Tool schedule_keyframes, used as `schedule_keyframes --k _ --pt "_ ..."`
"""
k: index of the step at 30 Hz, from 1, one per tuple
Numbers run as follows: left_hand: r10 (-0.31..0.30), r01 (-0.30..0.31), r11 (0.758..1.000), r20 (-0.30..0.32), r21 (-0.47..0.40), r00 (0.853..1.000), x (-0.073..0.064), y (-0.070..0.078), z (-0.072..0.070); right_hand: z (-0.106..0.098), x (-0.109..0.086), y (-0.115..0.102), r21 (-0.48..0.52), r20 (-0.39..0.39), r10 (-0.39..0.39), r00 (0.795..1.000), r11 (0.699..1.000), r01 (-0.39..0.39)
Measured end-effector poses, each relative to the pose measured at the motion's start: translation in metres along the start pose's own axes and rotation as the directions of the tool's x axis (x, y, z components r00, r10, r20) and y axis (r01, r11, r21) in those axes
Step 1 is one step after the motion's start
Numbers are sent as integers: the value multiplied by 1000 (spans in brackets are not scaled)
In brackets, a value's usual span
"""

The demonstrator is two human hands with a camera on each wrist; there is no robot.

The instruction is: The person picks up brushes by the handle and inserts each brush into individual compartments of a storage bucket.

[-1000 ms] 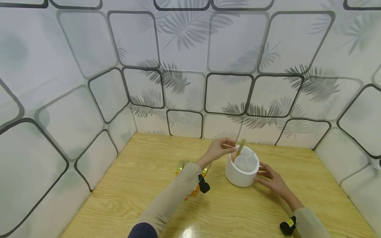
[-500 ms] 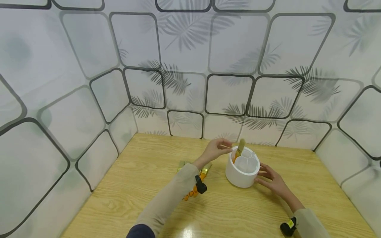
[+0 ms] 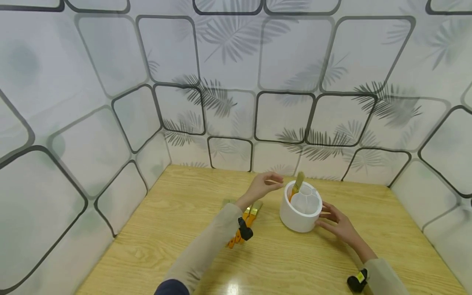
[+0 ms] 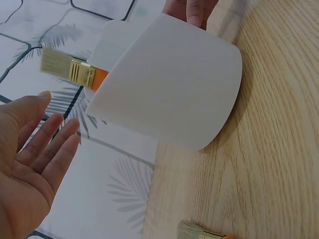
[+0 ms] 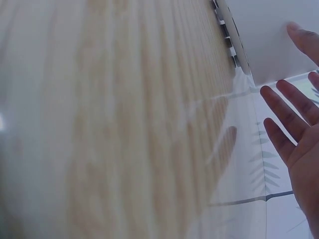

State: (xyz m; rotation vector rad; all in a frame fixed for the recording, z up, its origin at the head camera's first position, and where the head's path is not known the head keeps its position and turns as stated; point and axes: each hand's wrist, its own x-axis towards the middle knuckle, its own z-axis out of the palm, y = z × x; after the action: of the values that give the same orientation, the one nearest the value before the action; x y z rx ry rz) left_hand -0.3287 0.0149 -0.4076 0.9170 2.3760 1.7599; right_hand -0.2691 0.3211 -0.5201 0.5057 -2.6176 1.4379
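A white round holder point(image 3: 299, 219) with several compartments stands on the table. One paintbrush point(image 3: 296, 187), bristles up and orange handle down, leans in its left compartment; the left wrist view shows that brush point(image 4: 75, 71) poking past the rim. My left hand point(image 3: 262, 186) is just left of the holder, apart from it, with nothing between its relaxed fingers. My right hand point(image 3: 338, 224) rests its fingertips against the holder's right side, the thumb point(image 5: 301, 37) lying on the white wall in the right wrist view. Several orange-handled paintbrushes point(image 3: 252, 216) lie on the table, partly hidden by my left forearm.
The wooden table point(image 3: 177, 221) meets a patterned wall covering point(image 3: 228, 114) behind and at both sides. The holder stands near the back edge. A black wrist camera point(image 3: 245, 229) is strapped to my left sleeve, another black camera point(image 3: 357, 282) to the right one.
My left hand has let go of the brush in the holder and drawn back to the left, uncovering more of the loose brushes. The right hand and the holder have stayed nearly still.
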Motion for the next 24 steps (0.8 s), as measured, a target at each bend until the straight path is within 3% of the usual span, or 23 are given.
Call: schedule_keyframes --k 7,15,24 --pt "-21 21 1000 -16 12 1000 -3 -1 -3 0 -1 2 -23 -7 3 1000 1000 -3" --pt "4 -4 1000 -15 -14 1000 -3 -7 -3 0 -1 7 -43 -23 0 1000 999 -1" --pt "-32 33 999 -43 9 999 2 -38 0 -1 1 9 -56 -36 -3 999 998 1"
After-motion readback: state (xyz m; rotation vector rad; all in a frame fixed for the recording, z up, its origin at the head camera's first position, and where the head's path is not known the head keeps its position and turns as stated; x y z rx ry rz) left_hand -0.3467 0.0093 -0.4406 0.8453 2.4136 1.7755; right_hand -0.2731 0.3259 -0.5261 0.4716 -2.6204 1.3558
